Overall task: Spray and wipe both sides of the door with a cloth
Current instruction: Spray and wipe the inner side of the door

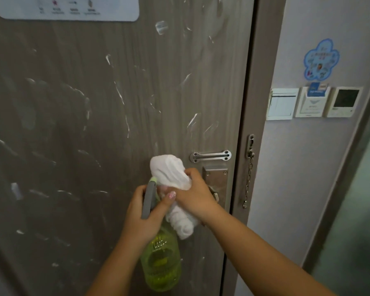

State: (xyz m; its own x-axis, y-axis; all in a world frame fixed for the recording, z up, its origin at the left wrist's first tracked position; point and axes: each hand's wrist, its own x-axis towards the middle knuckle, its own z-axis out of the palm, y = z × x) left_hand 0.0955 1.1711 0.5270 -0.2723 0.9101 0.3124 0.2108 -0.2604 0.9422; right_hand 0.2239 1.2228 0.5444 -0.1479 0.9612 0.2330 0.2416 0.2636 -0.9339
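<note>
The left hand (144, 218) grips the neck of a green spray bottle (160, 259), fingers curled round the grey trigger (148, 199). The right hand (195, 195) clutches a bunched white cloth (171, 174), touching the left fingertips. Both hands are held in front of the closed brown door (94, 124), whose face carries white streaks (120, 92). Just beyond the right hand: lock plate (215, 180), latch bar (210, 156), chain (248, 178). On the wall to the right: switches (282, 103).
</note>
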